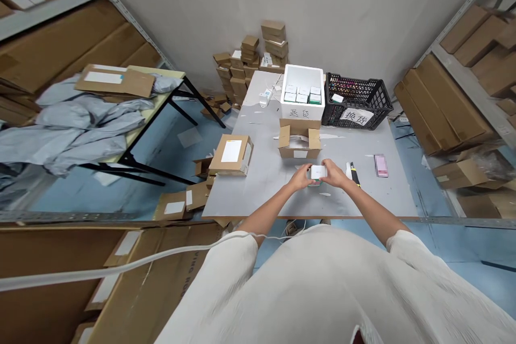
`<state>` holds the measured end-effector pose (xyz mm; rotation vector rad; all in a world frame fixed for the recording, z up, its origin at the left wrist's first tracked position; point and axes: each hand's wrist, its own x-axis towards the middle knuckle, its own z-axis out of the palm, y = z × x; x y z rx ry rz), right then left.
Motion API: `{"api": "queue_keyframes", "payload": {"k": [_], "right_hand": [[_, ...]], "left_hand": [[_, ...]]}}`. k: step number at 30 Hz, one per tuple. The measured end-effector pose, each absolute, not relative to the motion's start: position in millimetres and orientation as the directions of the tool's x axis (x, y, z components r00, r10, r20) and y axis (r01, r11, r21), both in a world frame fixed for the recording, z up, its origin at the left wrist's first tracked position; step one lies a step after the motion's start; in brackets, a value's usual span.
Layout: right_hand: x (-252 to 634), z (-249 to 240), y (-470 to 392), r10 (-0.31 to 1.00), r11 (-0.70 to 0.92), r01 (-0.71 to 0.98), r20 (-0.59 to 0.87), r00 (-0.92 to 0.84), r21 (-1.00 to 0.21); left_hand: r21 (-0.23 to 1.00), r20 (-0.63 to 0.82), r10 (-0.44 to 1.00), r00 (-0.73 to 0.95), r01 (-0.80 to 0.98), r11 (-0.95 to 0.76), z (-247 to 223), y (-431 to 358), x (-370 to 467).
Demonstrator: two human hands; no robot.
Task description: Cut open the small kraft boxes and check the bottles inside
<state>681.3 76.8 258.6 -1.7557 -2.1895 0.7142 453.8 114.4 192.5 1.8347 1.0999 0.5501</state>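
Between both hands is a small white box [318,172] with a green lower edge, near the front of the grey table [266,193]. My left hand [300,177] grips its left side, and my right hand [334,174] grips its right side. Just beyond them stands an open cardboard box [299,151], its flaps spread. To the right of my right hand lie a yellow-and-black cutter [355,174] and a small white item [348,170] beside it.
A white foam bin [301,113] holds several small white boxes. Next to it stands a black plastic crate [334,110]. A closed carton [231,157] lies at the table's left, a pink packet [381,165] at its right. Grey parcels [100,118] cover the left table.
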Motion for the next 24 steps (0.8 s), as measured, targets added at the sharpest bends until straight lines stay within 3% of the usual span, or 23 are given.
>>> {"api": "queue_keyframes", "payload": {"k": [6, 9, 16, 21, 24], "right_hand": [[684.6, 264.4, 57.3, 0.932, 0.332, 0.772, 0.063, -0.356, -0.542], [685.6, 262.0, 40.5, 0.915, 0.355, 0.774, 0.027, -0.401, -0.525], [693.9, 257.3, 21.5, 0.889, 0.265, 0.819, -0.2, -0.412, -0.508], [694.0, 249.1, 39.1, 0.924, 0.254, 0.815, -0.119, -0.364, -0.52], [688.5, 246.6, 48.4, 0.939, 0.254, 0.85, -0.092, -0.331, -0.462]], "left_hand": [[0.898, -0.098, 0.843, 0.529, 0.412, -0.154, 190.7, 114.8, 450.3], [0.899, -0.116, 0.838, 0.533, 0.415, -0.139, 198.7, 113.2, 449.7], [0.792, 0.014, 0.744, 0.668, 0.447, -0.416, 213.8, 108.7, 455.5], [0.709, -0.062, 0.736, 0.674, 0.549, -0.443, 218.6, 108.6, 459.6], [0.721, -0.061, 0.74, 0.669, 0.543, -0.431, 223.0, 110.1, 460.5]]}}
